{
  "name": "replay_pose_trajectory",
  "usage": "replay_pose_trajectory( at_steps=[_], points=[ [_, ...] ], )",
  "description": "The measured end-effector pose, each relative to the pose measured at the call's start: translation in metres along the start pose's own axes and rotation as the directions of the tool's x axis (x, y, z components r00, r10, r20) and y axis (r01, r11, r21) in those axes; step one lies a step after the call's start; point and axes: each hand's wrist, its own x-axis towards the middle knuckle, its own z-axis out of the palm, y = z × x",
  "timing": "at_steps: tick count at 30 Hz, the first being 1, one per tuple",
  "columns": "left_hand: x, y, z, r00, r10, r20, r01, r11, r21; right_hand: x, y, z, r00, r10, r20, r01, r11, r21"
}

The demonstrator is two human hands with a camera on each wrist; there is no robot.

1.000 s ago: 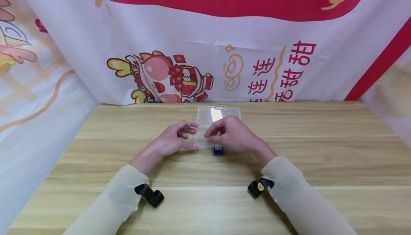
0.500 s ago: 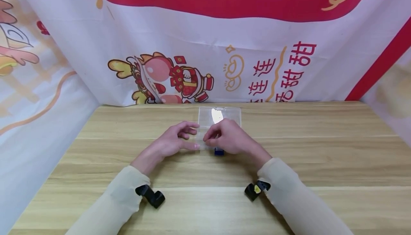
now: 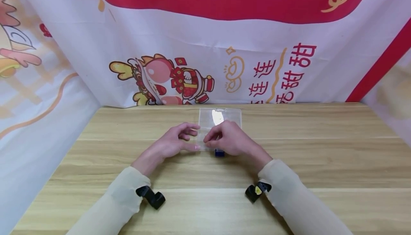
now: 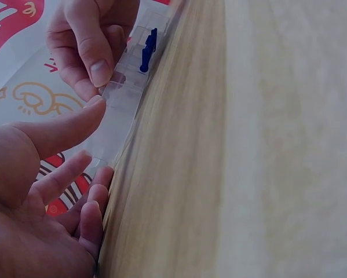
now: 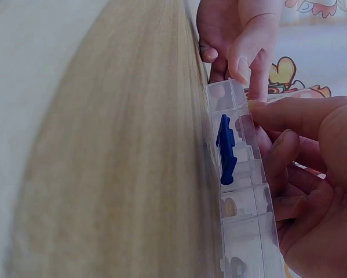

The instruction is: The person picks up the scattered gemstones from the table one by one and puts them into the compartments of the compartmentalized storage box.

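A clear plastic compartment box [image 3: 204, 119] lies on the table, its see-through lid apparently raised at the back. A blue latch [image 5: 226, 150] sits on its front side. My left hand [image 3: 173, 141] is at the box's left end, fingers loosely bent and thumb stretched toward the near corner; whether it touches is unclear. Over the compartments, my right hand [image 3: 231, 138] pinches with thumb and index finger. A tiny greyish piece [image 4: 102, 90] seems to show at those fingertips; its kind is too small to tell. Small brownish [image 5: 230, 206] and shiny items [image 5: 237, 267] lie in other compartments.
The wooden table [image 3: 205, 206] runs back to a printed white and red cloth [image 3: 192, 28], which hangs close behind the box. More cloth closes off the left and right sides. Each sleeve carries a black wrist camera [image 3: 151, 196].
My right hand has shifted slightly left and toward me over the box, still pinching. The left hand has stayed in place. The head view has tilted up a little.
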Motion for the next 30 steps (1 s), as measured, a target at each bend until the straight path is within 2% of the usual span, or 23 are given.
replay_pose_trajectory(
  at_steps=[6,14,21,30],
  points=[
    [-0.0015,-0.0001,0.0001,1.000,-0.002,-0.002,0.002,1.000,-0.004,0.0000,0.0012,0.0011,1.000,0.002,0.001,-0.002,1.000,0.010],
    [-0.0013,-0.0013,-0.0004,1.000,-0.001,-0.008,0.001,1.000,0.002,0.0000,0.0012,0.0015,0.999,-0.035,-0.006,0.035,0.999,0.004],
    [-0.0005,-0.0006,-0.0007,1.000,0.006,-0.005,-0.006,1.000,0.003,-0.0008,-0.0004,0.0008,1.000,-0.026,-0.013,0.026,1.000,-0.004],
    [-0.0008,-0.0012,0.0005,1.000,0.018,-0.002,-0.018,1.000,0.008,-0.0041,-0.0030,-0.0004,0.999,-0.037,0.012,0.038,0.998,-0.051]
  ],
)
